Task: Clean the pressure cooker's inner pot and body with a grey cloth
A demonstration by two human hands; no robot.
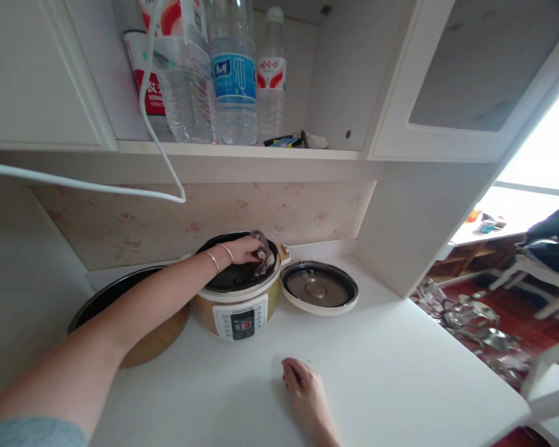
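Left hand [248, 249] grips rag [263, 256] in electric cooker [272, 305]; right hand [305, 386] loosely fisted, seemingly empty. Hard wiping could shove cooker into lid [317, 287].

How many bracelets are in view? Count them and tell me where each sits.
2, both on the left arm: one bracelet nearer the left hand, which holds a bunched cloth inside the cooker; the second bracelet toward the elbow. Any under the sleeve would be hidden.
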